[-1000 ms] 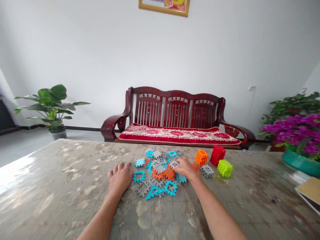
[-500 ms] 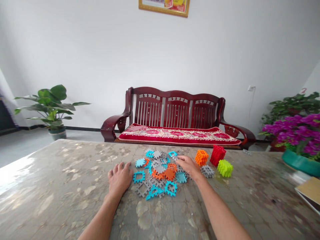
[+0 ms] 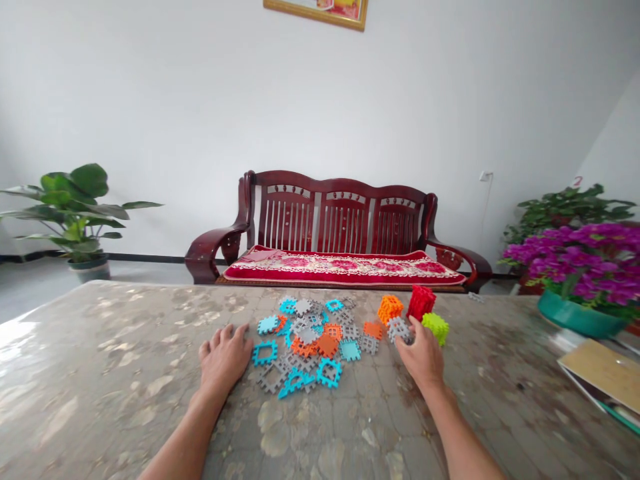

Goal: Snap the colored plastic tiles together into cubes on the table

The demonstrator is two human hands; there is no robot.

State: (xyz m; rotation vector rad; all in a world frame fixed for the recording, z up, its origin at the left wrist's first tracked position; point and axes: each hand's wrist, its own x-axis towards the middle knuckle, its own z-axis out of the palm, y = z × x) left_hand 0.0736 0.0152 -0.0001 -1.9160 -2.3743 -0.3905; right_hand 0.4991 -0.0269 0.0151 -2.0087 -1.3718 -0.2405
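Flat on the table point(image 3: 150, 400), my left hand point(image 3: 225, 353) has its fingers spread, just left of a loose pile of notched plastic pieces in blue, grey and orange, among them a blue frame point(image 3: 329, 373) and an orange square point(image 3: 327, 346). My right hand point(image 3: 420, 350) is right of the pile, its thumb and fingers closed around a grey notched piece point(image 3: 399, 329). Behind and beside it stand an orange stack point(image 3: 390, 309), a red stack point(image 3: 421, 302) and a lime-green stack point(image 3: 437, 328).
A purple flower arrangement in a teal pot point(image 3: 577, 315) and a brown book or folder point(image 3: 603, 373) are on the right. Beyond the table is a wooden bench point(image 3: 345, 227); a potted plant point(image 3: 87, 207) stands at the left.
My right hand has moved right, from the pile's back edge to the grey piece by the stacks. My left hand stays spread on the table. The view has shifted slightly right.
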